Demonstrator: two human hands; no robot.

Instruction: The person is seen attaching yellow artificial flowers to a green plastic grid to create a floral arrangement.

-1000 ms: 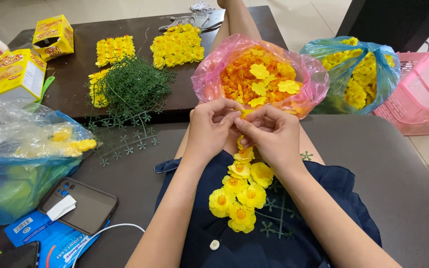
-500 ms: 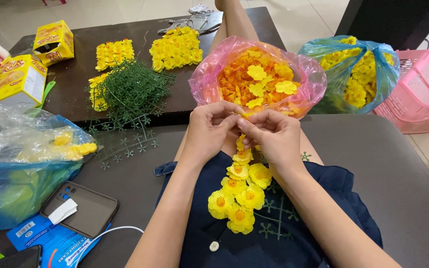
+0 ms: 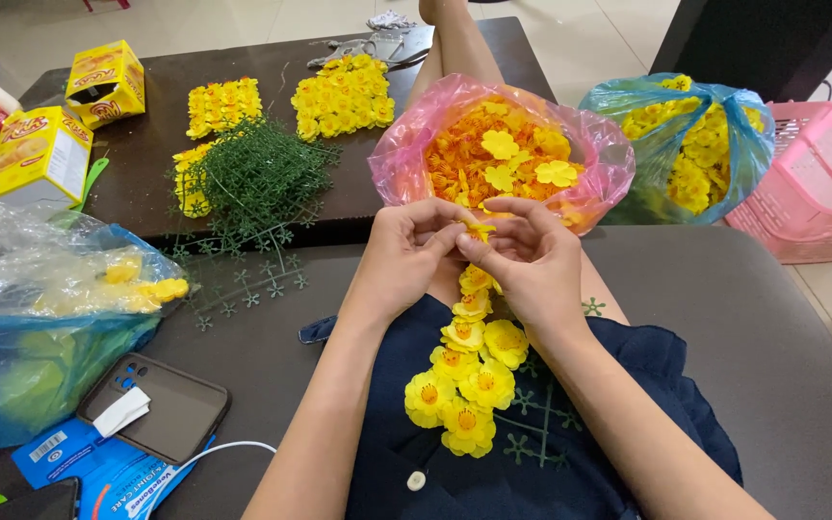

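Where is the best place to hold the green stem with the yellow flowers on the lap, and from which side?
Probably the bare green stem at the lower right of the flower string, taken from the right. There the thin stalks lie uncovered on the dark dress, so fingers would not crush petals.

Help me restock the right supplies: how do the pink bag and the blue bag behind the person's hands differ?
The pink bag sits directly behind the hands and holds mostly small orange pieces with a few yellow petals on top; the blue bag stands further right, beside the pink basket, and holds only yellow flowers. The pink bag's mouth gapes wider, while the blue bag's rim folds partly over its contents. Both are thin, translucent plastic, open at the top.
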